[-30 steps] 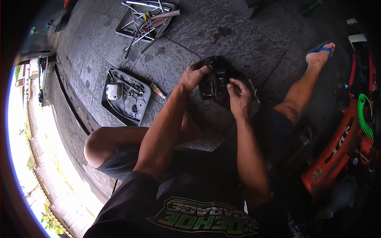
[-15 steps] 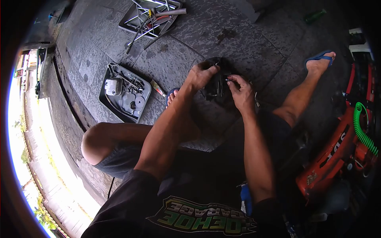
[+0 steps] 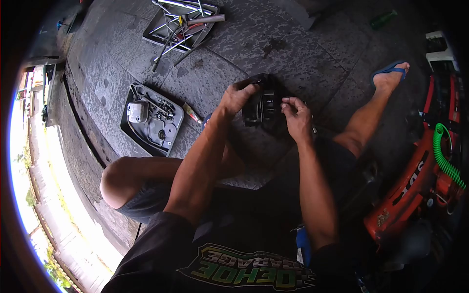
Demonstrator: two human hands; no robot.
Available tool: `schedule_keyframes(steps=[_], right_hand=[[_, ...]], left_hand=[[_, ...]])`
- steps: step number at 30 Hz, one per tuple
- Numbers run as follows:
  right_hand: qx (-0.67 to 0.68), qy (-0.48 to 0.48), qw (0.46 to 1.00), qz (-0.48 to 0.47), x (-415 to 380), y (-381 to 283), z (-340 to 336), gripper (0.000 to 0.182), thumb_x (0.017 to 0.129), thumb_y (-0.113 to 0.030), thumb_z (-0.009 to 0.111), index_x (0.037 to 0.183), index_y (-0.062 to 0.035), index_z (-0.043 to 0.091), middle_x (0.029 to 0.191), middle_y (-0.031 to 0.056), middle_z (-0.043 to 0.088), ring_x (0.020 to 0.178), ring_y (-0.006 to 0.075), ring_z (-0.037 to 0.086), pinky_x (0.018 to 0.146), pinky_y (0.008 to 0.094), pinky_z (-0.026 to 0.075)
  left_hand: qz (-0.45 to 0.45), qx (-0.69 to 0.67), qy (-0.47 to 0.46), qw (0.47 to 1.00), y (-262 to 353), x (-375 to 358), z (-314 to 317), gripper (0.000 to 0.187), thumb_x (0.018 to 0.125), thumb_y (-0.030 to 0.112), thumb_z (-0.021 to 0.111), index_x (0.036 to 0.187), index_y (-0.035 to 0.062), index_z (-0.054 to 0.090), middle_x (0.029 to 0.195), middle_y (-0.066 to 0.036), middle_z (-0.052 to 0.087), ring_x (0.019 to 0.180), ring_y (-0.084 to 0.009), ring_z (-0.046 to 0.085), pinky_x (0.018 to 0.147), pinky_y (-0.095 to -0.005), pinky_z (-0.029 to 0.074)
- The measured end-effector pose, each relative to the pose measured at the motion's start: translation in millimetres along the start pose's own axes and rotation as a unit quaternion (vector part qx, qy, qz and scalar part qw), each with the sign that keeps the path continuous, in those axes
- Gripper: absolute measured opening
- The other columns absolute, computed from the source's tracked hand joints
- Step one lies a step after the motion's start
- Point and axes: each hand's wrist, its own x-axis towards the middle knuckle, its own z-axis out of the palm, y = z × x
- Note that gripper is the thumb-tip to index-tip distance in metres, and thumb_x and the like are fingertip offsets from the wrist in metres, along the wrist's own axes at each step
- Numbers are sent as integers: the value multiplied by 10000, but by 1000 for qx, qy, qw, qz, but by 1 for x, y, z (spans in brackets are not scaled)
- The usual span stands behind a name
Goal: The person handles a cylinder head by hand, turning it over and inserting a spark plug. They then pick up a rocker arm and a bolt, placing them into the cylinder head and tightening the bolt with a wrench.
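My left hand (image 3: 239,97) is closed on the upper left edge of a black engine part (image 3: 266,107), with the thumb lying over its top. The part has ribs and slots on the face turned towards me, and its lower outline blends into the dark floor. Just right of it is my right hand (image 3: 298,117), thumb and fingers bent into a pinch. Whatever small thing may be between those fingertips is too small to make out. A thin gap seems to separate the fingertips from the part.
To the left a grey tray (image 3: 177,128) holds a silver cover (image 3: 138,112) and several small metal parts, with a tube (image 3: 192,113) beside it. Farther off, another tray (image 3: 146,34) carries wrenches. A red machine (image 3: 400,195) with a green coiled hose (image 3: 447,158) stands at right.
The black part has tilted and shifted slightly left with my left hand, showing more of its ribbed face. My right hand has drawn a little away from it.
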Motion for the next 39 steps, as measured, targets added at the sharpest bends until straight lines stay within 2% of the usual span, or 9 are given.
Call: schedule_keyframes(steps=[2,3,5,7,33,35,37,38,39], right_hand=[[97,26,980,171,-8,8,0,128,931,-95,640,1013,-8,686,874,25,697,760,92,632,689,252,505],[99,31,979,175,-12,12,1,128,931,-95,640,1013,-8,686,874,25,697,760,92,632,689,252,505],[148,-46,945,287,-19,19,5,136,921,-102,658,1022,-17,687,825,1,669,690,62,597,616,216,475],[157,-40,944,287,-24,18,16,143,906,-115,685,1020,-28,691,795,-11,651,655,54,577,571,208,449],[280,-8,913,297,-31,28,27,157,916,-172,697,1005,-43,680,825,-10,633,676,75,572,574,221,466],[283,-13,911,301,-29,29,22,173,915,-178,698,1017,-38,682,830,-8,636,683,74,572,581,221,469],[113,43,969,217,-21,27,16,207,922,-182,698,1053,-23,683,850,-3,650,702,63,576,619,219,478],[64,75,980,175,-18,26,13,223,918,-157,693,1068,8,696,881,42,706,790,122,638,738,274,511],[61,69,980,175,-16,18,9,223,918,-157,693,1068,8,696,881,42,706,790,122,638,738,274,511]], left_hand=[[-25,-17,-7,1000,-9,-1,-4,475,867,391,622,1112,-10,692,955,-85,682,889,-150,599,803,-318,470],[-47,-68,-3,997,-11,-2,-5,462,869,388,623,1098,-8,690,927,-78,675,847,-148,597,767,-312,472],[-69,-115,-7,991,-14,-4,-3,450,871,385,624,1085,-6,688,898,-71,669,805,-147,596,731,-306,475],[-109,-199,40,973,-18,-5,-1,404,849,342,645,1049,-5,695,794,-39,623,676,-124,540,608,-280,413],[-101,-112,51,987,-9,-14,8,473,852,376,612,1118,-5,700,821,-61,635,732,-151,561,682,-312,452],[-77,-95,54,991,-6,-14,12,405,861,387,619,1036,27,687,741,-13,572,647,-114,502,591,-284,390],[-66,-56,65,994,-2,-12,14,427,863,385,614,1061,15,688,777,-39,606,681,-131,537,623,-289,418],[-58,-15,72,996,-1,-12,16,448,866,384,610,1087,2,690,814,-65,640,715,-147,572,654,-295,447],[-60,-19,77,995,2,-13,17,448,866,384,610,1087,2,690,814,-65,640,715,-147,572,654,-295,447]])
